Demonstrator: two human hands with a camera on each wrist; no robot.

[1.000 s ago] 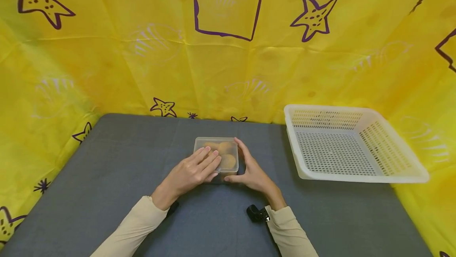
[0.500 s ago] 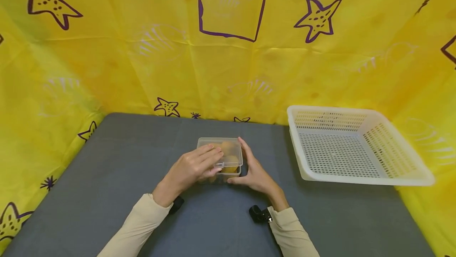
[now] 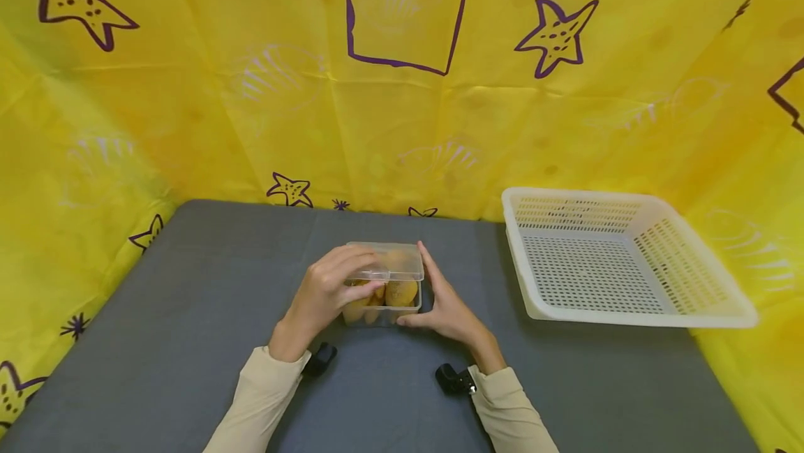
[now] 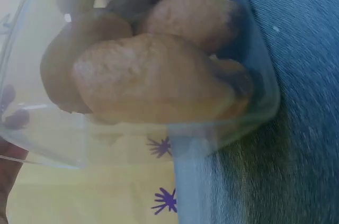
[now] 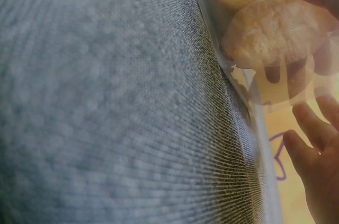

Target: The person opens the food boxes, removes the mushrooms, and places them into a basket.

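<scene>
A clear plastic box (image 3: 372, 318) stands on the table, filled with rounded golden-brown pieces (image 3: 402, 293) that look like small baked buns. Its clear lid (image 3: 405, 268) is tilted, with the near edge raised above the box's rim. My left hand (image 3: 322, 287) pinches that near edge, thumb beneath and fingers on top. On the other side, my right hand (image 3: 451, 310) grips the box, its thumb at the front right corner and fingers along the right wall. Through the wall in the left wrist view, the brown pieces (image 4: 151, 78) lie piled together.
A white perforated plastic basket (image 3: 526, 292) stands at the right of the grey cloth-covered table (image 3: 207, 320). Behind and at the sides hangs a yellow curtain (image 3: 389, 118) with purple starfish drawings. Each wrist carries a small black camera (image 3: 453, 378).
The lid's near edge has risen from the box, lifted by my left hand, whose thumb has moved under it. The brown pieces now show in the gap. My right hand stays on the box.
</scene>
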